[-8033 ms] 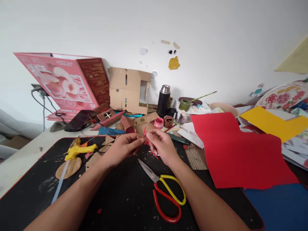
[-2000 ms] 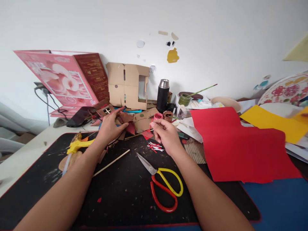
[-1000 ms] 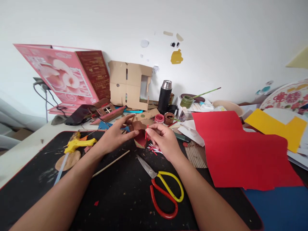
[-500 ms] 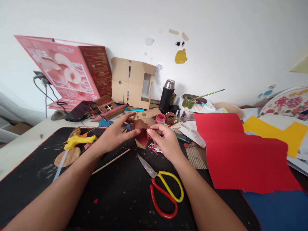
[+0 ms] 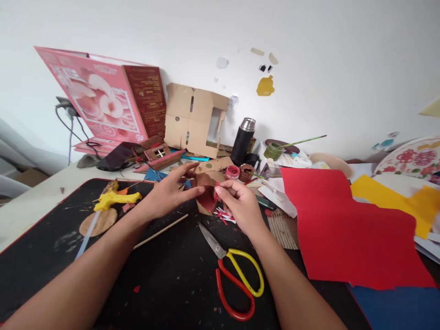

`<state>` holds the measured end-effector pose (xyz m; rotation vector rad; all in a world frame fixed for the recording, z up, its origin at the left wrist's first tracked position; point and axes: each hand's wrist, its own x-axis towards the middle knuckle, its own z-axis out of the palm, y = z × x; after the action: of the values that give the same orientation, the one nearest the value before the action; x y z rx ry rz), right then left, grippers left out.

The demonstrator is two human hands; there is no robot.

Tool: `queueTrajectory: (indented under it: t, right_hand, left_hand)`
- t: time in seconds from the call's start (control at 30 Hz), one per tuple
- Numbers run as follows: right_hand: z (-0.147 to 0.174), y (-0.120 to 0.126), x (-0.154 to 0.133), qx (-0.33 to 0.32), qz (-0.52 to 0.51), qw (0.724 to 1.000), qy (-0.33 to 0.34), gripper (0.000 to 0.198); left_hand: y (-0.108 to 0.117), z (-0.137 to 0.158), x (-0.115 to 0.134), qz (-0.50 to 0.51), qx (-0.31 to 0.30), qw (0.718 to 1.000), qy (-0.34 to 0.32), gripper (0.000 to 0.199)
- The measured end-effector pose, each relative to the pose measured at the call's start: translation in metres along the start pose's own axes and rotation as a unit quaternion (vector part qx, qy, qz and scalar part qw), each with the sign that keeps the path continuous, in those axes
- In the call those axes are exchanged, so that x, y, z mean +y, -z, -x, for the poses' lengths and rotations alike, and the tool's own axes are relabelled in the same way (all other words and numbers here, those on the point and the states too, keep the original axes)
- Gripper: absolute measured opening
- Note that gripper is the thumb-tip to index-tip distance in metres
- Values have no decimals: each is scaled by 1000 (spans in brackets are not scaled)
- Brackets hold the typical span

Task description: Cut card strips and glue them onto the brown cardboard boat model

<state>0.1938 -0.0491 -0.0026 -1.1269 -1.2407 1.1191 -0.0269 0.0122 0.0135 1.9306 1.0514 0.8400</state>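
Between my hands stands a small reddish-brown cardboard box [image 5: 206,201] with an opening in its front. My left hand [image 5: 173,191] holds it from the left, thumb at the near edge and fingers reaching round behind. Pinched between the thumb and forefinger of my right hand [image 5: 241,204] is a thin red paper strip [image 5: 216,192], held upright at the box's right edge. Several red and white paper strips [image 5: 225,214] lie under my right hand. Scissors [image 5: 223,254] with one yellow and one red handle lie nearer to me, blades pointing away.
To the left, a yellow glue gun [image 5: 117,199] lies on a wooden disc [image 5: 103,222], with a thin stick [image 5: 161,231] beside my left forearm. Red paper [image 5: 350,229] covers the right side. Paint jars [image 5: 232,172] and a black thermos [image 5: 242,142] stand behind.
The view has shifted slightly, so everything sits a little lower and to the right. Both hands keep the same hold on the box and the strip.
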Motion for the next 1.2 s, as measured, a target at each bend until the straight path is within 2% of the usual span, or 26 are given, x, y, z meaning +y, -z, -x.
queueTrajectory:
  t: [0.6, 1.2]
  right_hand:
    - [1, -2, -1, 19, -18, 1000, -1, 36]
    - [3, -2, -3, 4, -9, 1000, -14, 37]
  left_hand:
    - [2, 1, 0, -36, -3, 999, -20, 85]
    - [3, 3, 2, -32, 6, 999, -39, 81]
